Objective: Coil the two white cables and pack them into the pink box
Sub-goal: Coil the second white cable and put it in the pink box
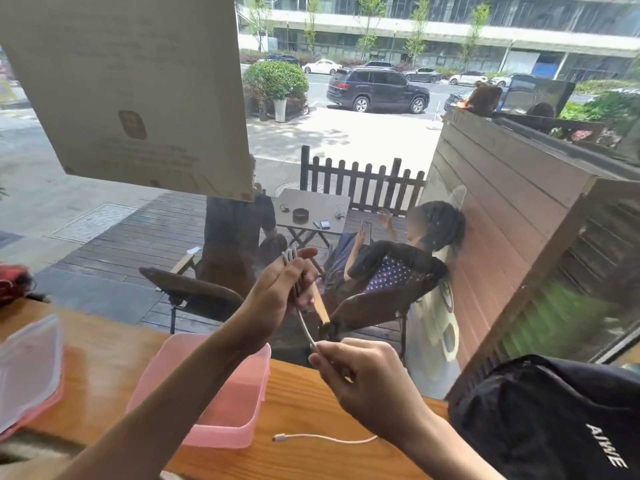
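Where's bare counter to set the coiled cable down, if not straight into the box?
Free: wooden counter between the lid and pink box; also the strip right of the box, behind the loose cable. Crowded: the right end, under the black bag, and mid-air above the box, where left hand and right hand work.

you have a single wide-angle view from your head, looking forward and slightly down across the wooden bench (304,403) and out through a window (346,150) to a deck and street. it sits close: your forearms rise from the bottom edge, and the pink box (221,393) lies near on the bench.
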